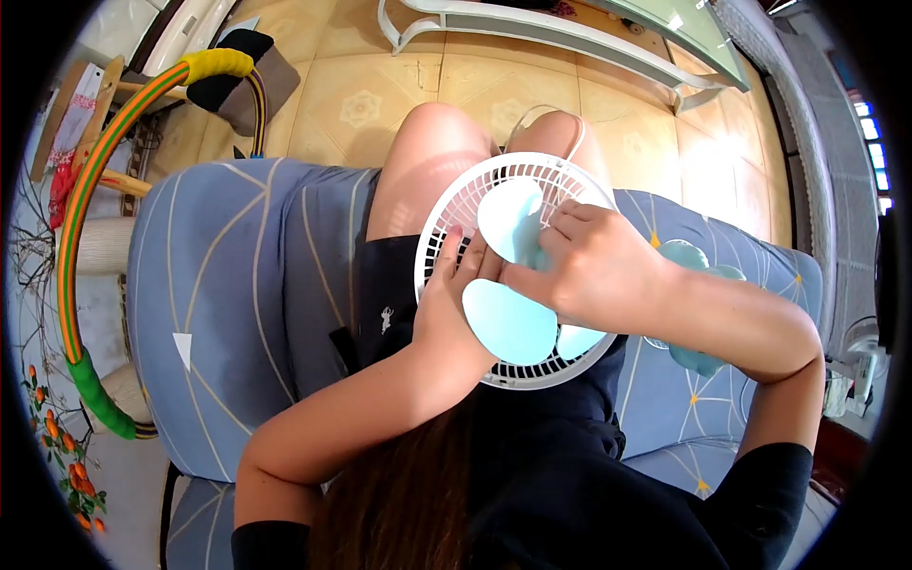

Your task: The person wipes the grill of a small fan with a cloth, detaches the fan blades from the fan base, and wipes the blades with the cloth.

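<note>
A small fan's white round grille (421,249) rests on the person's lap, with light-blue fan blades (513,328) over it. My left hand (446,318) reaches in between a blade and the grille. Its fingers point towards the hub, and the lower blade hides its thumb side; it appears to hold the blades. Curled around the middle of the blades, my right hand (603,261) grips at the hub, which its fingers cover. A white cord (581,138) runs over the far knee from the fan.
A patterned blue-grey sofa (214,285) extends on both sides. Light-blue rounded parts (701,361) lie on it beyond the right forearm. A striped hoop (81,204) leans at the left. A glass-topped table (684,38) stands ahead on the tiled floor (351,95).
</note>
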The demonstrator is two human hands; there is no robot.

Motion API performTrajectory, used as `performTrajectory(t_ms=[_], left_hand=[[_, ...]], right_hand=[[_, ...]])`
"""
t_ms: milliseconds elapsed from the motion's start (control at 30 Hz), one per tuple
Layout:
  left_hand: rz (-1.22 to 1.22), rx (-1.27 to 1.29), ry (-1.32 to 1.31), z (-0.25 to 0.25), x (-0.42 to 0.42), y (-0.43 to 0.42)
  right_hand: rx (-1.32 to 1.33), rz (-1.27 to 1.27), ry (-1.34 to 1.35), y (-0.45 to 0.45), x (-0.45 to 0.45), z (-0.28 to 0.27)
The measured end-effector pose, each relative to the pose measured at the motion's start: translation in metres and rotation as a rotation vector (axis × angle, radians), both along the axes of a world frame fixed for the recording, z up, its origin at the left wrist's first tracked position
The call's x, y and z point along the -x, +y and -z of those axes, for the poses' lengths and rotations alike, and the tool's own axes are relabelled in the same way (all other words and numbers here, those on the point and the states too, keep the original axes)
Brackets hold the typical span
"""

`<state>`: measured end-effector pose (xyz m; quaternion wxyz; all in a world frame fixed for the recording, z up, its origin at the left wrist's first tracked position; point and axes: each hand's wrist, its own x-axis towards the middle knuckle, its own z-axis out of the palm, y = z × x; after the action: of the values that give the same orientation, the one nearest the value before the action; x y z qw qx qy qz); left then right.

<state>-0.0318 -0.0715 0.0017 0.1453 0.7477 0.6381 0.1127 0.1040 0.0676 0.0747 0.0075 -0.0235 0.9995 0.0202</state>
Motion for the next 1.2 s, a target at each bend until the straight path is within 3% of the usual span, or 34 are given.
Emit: performTrajectory(t_ms=[233,367,467,533,667,733,833,967,1100,1200], left_hand=[[-0.003,0.093,0.245,-0.007,-0.005,0.001],[-0.017,-0.017,0.252,0.000,-0.006,-0.002],[-0.003,0.093,0.248,-0.011,-0.007,0.001],[0.016,0.096,0.099,0.013,-0.001,0.003],[-0.096,0.032,0.062,0.032,0.017,-0.003],[-0.066,0.083,0.071,0.023,0.023,0.003],[-0.042,0.066,0.024,0.014,0.022,0.003],[-0.059,0.063,-0.030,-0.001,0.020,0.001],[-0.075,0.090,-0.044,-0.015,0.025,0.001],[-0.202,-0.035,-0.012,-0.031,0.038,0.001]], right_hand=[[0.008,0.021,-0.047,-0.002,0.001,-0.007],[0.028,-0.049,0.009,0.001,-0.002,-0.005],[0.000,-0.070,0.015,0.002,-0.003,-0.005],[-0.064,-0.158,0.060,0.002,0.003,-0.010],[0.028,-0.091,0.267,0.009,0.001,-0.092],[0.143,0.004,0.044,0.017,-0.002,-0.087],[0.177,0.176,0.067,0.026,-0.010,-0.080],[0.658,0.584,0.159,0.028,-0.021,-0.081],[0.921,0.678,0.408,0.023,-0.036,-0.064],[1.098,0.752,0.475,0.020,-0.050,-0.049]])
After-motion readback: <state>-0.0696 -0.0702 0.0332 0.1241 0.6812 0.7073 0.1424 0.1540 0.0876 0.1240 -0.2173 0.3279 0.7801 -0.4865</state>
